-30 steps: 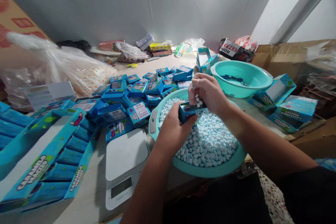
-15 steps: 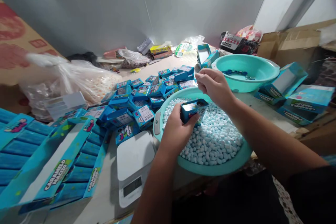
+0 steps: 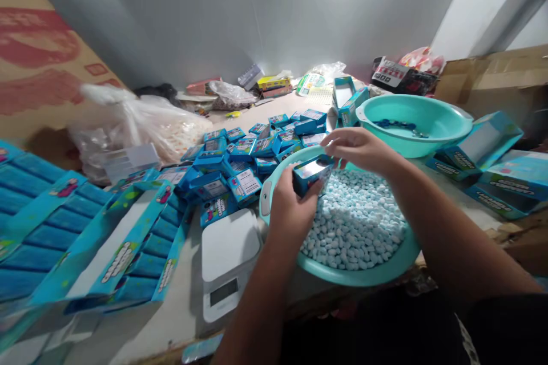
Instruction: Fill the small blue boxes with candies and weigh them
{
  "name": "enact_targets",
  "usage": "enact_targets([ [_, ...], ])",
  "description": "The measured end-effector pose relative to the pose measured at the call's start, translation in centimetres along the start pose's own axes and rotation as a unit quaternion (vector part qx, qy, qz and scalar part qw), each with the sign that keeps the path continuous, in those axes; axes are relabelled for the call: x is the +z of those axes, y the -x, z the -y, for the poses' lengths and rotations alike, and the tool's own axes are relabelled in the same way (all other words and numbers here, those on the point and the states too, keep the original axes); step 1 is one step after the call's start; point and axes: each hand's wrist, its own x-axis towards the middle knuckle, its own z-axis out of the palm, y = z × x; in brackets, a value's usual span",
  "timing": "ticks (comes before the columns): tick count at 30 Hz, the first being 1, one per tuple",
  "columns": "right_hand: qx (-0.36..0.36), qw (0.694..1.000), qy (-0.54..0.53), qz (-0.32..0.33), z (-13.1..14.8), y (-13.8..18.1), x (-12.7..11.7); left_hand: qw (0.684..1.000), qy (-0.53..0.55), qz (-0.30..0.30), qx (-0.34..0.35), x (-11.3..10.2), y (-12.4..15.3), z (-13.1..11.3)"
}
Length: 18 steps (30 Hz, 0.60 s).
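My left hand (image 3: 291, 208) grips a small blue candy box (image 3: 311, 173) above a teal basin (image 3: 363, 275) heaped with pale blue candies (image 3: 357, 222). From the right, my right hand (image 3: 358, 147) comes down on the box's far end, its fingers curled onto that end at the flap. A pile of several small blue boxes (image 3: 252, 151) lies on the table just left of the basin. In front of that pile, close to my left forearm, stands a white kitchen scale (image 3: 225, 262).
Large blue display cartons (image 3: 85, 239) fill the near left. A second teal basin (image 3: 413, 122) stands at the back right, with more blue cartons (image 3: 492, 165) and cardboard boxes (image 3: 500, 77) beyond it. Plastic bags (image 3: 145, 125) and clutter line the far wall.
My right hand dropped candies into the box, lifted away, then came back down onto the box's far end. The left hand kept holding the box. The camera shifted a little.
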Motion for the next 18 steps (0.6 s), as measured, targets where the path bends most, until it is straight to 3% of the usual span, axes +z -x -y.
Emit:
enact_targets([
  [2,0.032,0.998,-0.027,-0.043,-0.5,-0.4,0.1,0.999,0.015,-0.044,0.025,-1.4,0.0,-0.1],
  [4,0.071,0.996,-0.004,-0.044,-0.9,-0.7,0.3,0.993,0.008,-0.107,0.043,-4.2,0.1,-0.1],
  [6,0.093,0.992,0.080,0.005,-1.2,-0.8,0.5,0.986,-0.019,-0.156,0.045,-8.2,0.6,0.3],
  [8,0.107,0.974,0.180,0.090,-1.4,-0.6,0.9,0.984,-0.040,-0.169,0.026,-12.5,1.3,1.0],
  [10,0.123,0.943,0.252,0.179,-1.6,-0.2,1.2,0.985,-0.064,-0.156,-0.022,-15.9,2.2,2.4],
  [12,0.135,0.918,0.288,0.239,-1.8,0.1,1.5,0.986,-0.092,-0.111,-0.087,-18.1,3.0,4.2],
  [16,0.117,0.896,0.333,0.269,-2.5,0.5,1.9,0.979,-0.061,-0.021,-0.195,-19.3,4.3,7.1],
  [18,0.103,0.892,0.345,0.271,-2.9,0.4,2.0,0.979,-0.031,-0.030,-0.199,-19.8,4.7,7.2],
])
